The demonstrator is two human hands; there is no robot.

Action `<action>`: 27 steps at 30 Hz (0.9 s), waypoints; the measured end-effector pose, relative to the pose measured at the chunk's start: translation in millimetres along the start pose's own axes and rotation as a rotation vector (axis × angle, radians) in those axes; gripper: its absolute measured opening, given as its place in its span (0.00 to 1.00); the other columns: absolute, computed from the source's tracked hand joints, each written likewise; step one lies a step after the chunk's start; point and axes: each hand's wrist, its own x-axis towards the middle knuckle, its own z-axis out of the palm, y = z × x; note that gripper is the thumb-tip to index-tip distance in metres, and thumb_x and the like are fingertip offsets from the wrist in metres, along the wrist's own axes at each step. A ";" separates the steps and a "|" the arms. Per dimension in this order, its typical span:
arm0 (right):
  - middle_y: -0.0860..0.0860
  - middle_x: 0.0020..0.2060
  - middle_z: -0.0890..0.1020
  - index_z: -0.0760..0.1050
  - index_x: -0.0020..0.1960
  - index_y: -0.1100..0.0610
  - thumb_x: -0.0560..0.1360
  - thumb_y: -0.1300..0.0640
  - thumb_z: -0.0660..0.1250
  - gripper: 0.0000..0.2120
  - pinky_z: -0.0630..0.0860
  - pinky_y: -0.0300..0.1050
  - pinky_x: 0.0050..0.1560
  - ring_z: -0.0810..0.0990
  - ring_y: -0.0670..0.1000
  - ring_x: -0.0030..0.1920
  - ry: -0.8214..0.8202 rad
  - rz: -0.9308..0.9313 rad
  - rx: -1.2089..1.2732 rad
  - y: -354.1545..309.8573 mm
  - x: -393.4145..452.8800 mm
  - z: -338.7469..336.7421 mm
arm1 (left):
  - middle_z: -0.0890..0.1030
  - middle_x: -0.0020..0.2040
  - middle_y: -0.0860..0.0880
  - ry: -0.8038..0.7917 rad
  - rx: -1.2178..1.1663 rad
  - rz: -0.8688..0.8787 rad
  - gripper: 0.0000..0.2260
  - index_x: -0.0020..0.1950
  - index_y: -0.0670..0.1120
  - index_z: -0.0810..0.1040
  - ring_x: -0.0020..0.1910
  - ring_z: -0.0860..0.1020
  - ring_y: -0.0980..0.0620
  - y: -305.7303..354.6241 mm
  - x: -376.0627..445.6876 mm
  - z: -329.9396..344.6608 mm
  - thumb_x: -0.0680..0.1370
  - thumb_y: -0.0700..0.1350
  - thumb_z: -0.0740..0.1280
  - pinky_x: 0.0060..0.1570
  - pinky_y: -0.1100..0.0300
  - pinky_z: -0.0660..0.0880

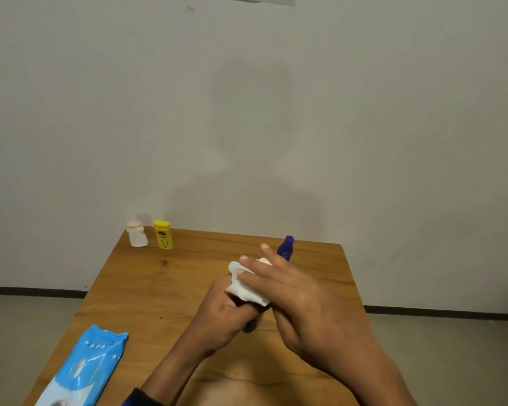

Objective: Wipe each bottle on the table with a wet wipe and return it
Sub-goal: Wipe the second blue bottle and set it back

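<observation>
My left hand (pixel 220 317) grips a small dark bottle (pixel 249 327) over the middle of the wooden table (pixel 147 288); only its lower end shows below the fingers. A white wet wipe (pixel 247 291) is wrapped over the bottle's upper part. My right hand (pixel 305 300) holds the wipe against the bottle, its fingers laid across it. A blue bottle (pixel 286 249) stands upright just behind my right fingers. A yellow bottle (pixel 163 234) and a pale pink-capped bottle (pixel 137 234) stand at the far left corner.
A blue and white pack of wet wipes (pixel 82 367) lies at the table's near left edge. The table's far edge meets a plain wall. Grey floor shows on both sides of the table.
</observation>
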 end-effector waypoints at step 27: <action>0.34 0.53 0.73 0.71 0.63 0.38 0.71 0.41 0.72 0.22 0.69 0.31 0.47 0.73 0.39 0.53 -0.083 0.407 0.039 158.4 -30.9 5.2 | 0.80 0.40 0.61 -0.036 0.386 -0.179 0.23 0.63 0.67 0.78 0.38 0.75 0.60 -43.3 76.7 40.9 0.73 0.46 0.76 0.46 0.63 0.78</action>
